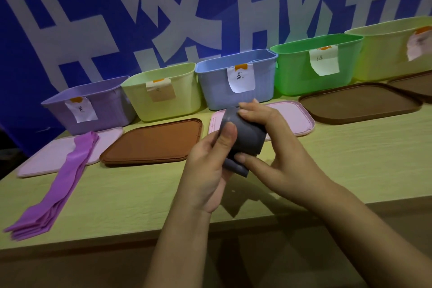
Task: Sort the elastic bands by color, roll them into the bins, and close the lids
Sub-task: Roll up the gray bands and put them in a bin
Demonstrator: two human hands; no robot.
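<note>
A rolled grey-blue elastic band (247,134) is held above the table in both hands. My left hand (208,168) grips its near side with the thumb pressed on top. My right hand (273,147) pinches it from the right, fingers over the top and thumb beneath. Directly behind the roll stands the open blue bin (236,79). A stack of purple bands (63,182) lies flat at the left, partly on a pink lid (46,159). The purple bin (88,110) stands behind it.
Along the back wall a light green bin (163,93), a bright green bin (315,65) and a pale yellow bin (392,51) stand open. Brown lids (152,142) (360,103) and a pink lid (292,117) lie in front. The table edge (117,238) runs near me.
</note>
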